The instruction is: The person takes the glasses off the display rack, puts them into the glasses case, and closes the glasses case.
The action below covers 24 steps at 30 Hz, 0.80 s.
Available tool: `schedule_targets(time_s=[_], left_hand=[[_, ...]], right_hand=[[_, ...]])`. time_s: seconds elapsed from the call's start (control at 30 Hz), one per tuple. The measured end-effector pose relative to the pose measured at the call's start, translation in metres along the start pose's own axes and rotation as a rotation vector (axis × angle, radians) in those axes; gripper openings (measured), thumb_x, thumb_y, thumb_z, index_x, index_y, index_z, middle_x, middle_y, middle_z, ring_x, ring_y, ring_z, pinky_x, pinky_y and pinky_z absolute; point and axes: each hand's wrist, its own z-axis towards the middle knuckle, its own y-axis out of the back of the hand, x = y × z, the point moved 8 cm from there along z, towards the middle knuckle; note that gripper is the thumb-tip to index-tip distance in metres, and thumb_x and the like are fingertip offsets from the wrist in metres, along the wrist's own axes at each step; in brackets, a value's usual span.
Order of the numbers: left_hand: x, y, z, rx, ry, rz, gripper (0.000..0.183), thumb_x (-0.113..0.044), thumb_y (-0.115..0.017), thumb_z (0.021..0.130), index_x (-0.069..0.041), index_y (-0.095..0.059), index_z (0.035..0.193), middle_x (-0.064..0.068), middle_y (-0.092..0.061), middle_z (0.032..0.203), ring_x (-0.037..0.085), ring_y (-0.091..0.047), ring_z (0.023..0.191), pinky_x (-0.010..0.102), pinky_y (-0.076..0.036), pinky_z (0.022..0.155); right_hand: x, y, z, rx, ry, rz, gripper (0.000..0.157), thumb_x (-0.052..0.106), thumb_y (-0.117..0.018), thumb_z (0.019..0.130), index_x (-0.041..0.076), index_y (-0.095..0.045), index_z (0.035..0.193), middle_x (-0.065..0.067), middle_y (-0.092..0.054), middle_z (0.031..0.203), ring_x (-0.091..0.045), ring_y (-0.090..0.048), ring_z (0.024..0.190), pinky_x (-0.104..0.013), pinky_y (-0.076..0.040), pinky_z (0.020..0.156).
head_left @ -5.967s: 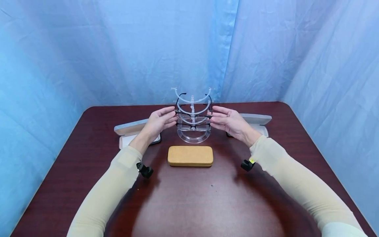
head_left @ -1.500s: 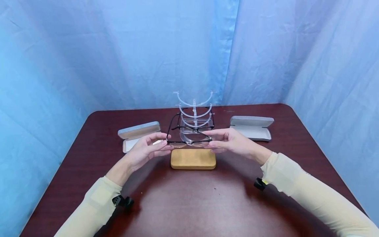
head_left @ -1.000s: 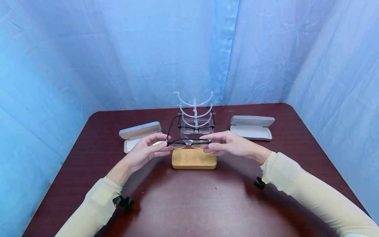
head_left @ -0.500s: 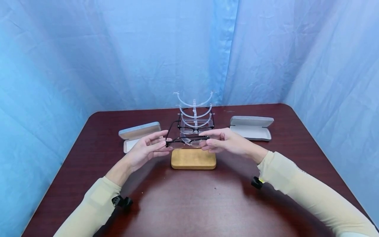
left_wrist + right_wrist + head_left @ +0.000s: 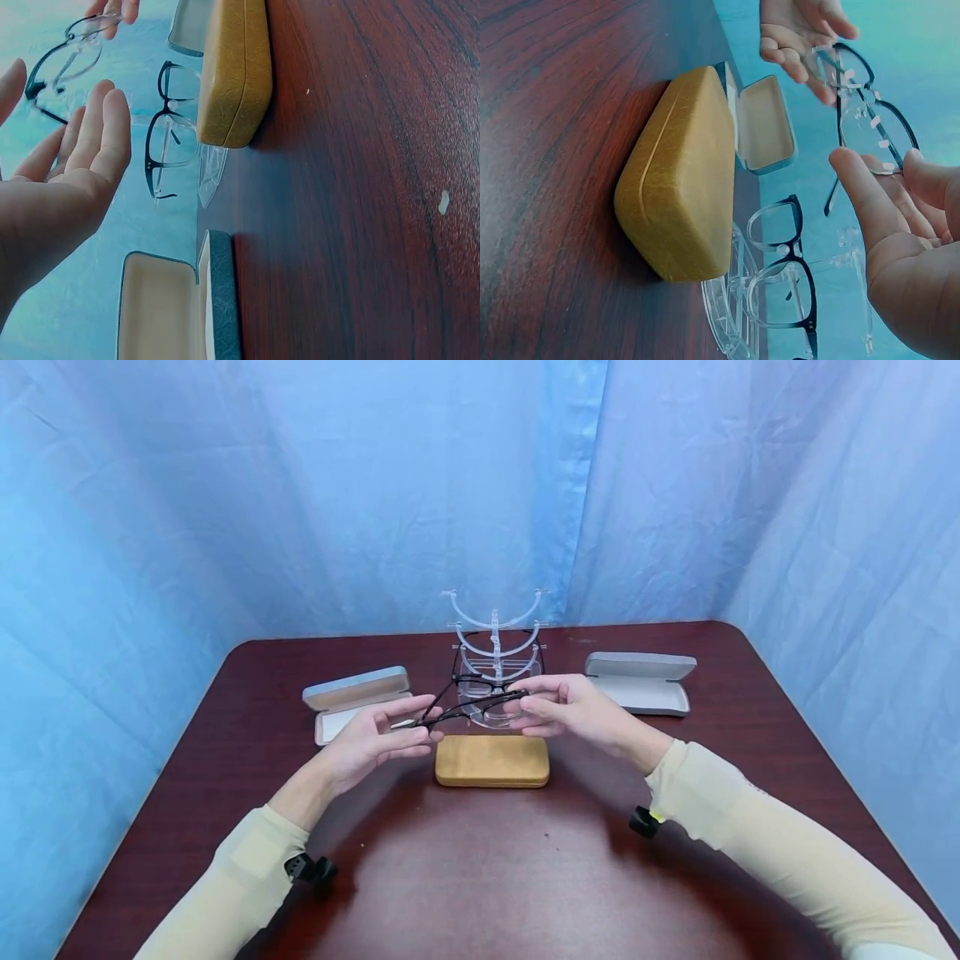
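Note:
Black-rimmed eyeglasses hang tilted in the air between my hands, their right end higher. Thumb and fingers of my right hand pinch that end. My left hand is spread around the other end; in the right wrist view its thumb stands apart from the rim. One temple lies folded across behind the lenses, while the other sticks out at an angle. Just below is a closed mustard-yellow glasses case. Behind it stands a clear display rack with a second pair of black glasses on a lower tier.
An open grey glasses case lies at the left of the rack, and another open grey case at the right. Blue curtains enclose the dark red table at the back and sides.
The upper pair of glasses came off the rack toward me, down above the yellow case. Its right temple then folded in. Over the last second my right hand has risen, tilting the glasses.

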Motion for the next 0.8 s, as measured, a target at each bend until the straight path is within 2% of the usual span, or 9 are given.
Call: schedule_targets(time_s=[0.17, 0.37, 0.5, 0.7, 0.8], left_hand=[[0.0005, -0.0017, 0.0008, 0.004, 0.018, 0.038, 0.070, -0.020, -0.070, 0.098, -0.005, -0.035, 0.157, 0.016, -0.045, 0.154, 0.031, -0.064, 0.121, 0.045, -0.050, 0.102], [-0.0007, -0.0028, 0.0001, 0.018, 0.028, 0.045, 0.070, -0.024, -0.068, 0.100, -0.008, -0.033, 0.159, 0.017, -0.057, 0.143, 0.032, -0.064, 0.121, 0.045, -0.049, 0.104], [-0.0019, -0.0036, -0.0001, 0.023, 0.032, 0.050, 0.069, -0.024, -0.067, 0.101, -0.010, -0.032, 0.159, 0.017, -0.060, 0.140, 0.032, -0.063, 0.121, 0.043, -0.050, 0.103], [-0.0062, -0.0036, -0.0006, 0.022, 0.015, 0.044, 0.067, -0.028, -0.066, 0.101, -0.012, -0.036, 0.158, 0.020, -0.060, 0.138, 0.039, -0.060, 0.124, 0.041, -0.051, 0.102], [-0.0062, -0.0012, -0.0022, 0.015, 0.015, 0.046, 0.065, -0.027, -0.065, 0.102, -0.012, -0.036, 0.158, 0.022, -0.060, 0.137, 0.039, -0.061, 0.123, 0.041, -0.051, 0.102]], right_hand=[[0.0031, 0.0020, -0.0019, -0.008, -0.002, 0.061, 0.042, 0.007, -0.058, 0.104, -0.006, -0.048, 0.143, -0.032, -0.057, 0.135, -0.048, -0.060, 0.118, -0.053, -0.050, 0.098], [0.0000, 0.0014, 0.0000, 0.004, -0.017, 0.072, 0.044, 0.008, -0.060, 0.103, -0.005, -0.048, 0.144, -0.025, -0.063, 0.131, -0.038, -0.067, 0.113, -0.047, -0.054, 0.094], [0.0010, 0.0013, -0.0002, 0.010, -0.016, 0.087, 0.045, 0.009, -0.061, 0.103, -0.005, -0.048, 0.144, -0.022, -0.065, 0.129, -0.036, -0.068, 0.112, -0.047, -0.054, 0.095], [0.0030, 0.0020, -0.0022, 0.003, -0.019, 0.103, 0.043, 0.009, -0.060, 0.103, -0.004, -0.049, 0.142, -0.028, -0.061, 0.133, -0.042, -0.064, 0.116, -0.052, -0.051, 0.098], [0.0044, 0.0011, -0.0007, 0.006, -0.022, 0.103, 0.042, 0.010, -0.061, 0.103, -0.003, -0.051, 0.142, -0.028, -0.060, 0.134, -0.046, -0.061, 0.119, -0.055, -0.048, 0.099]])
